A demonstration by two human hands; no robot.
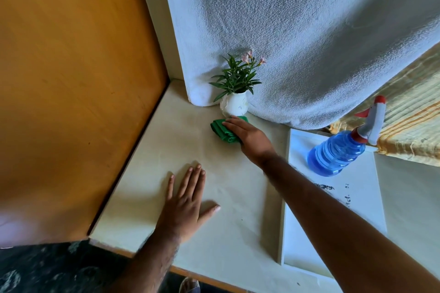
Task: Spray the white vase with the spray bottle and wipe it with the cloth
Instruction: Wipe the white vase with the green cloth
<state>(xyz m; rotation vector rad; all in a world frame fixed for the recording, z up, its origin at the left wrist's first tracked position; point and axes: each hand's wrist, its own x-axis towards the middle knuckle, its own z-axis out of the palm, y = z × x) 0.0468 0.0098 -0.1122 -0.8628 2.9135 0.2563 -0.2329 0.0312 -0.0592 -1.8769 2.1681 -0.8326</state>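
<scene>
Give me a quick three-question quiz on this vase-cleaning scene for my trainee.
1. True or false: the right hand rests on the green cloth.
2. Which stands on the white tray: A) white vase, B) spray bottle, C) the cloth?
3. Fill in: the left hand lies ____ on the table, holding nothing.

Key: 1 true; 2 B; 3 flat.

The right hand (247, 134) covers much of the green cloth (222, 132). Dark markings (338, 194) on the white tray (333, 240) stay illegible.
</scene>
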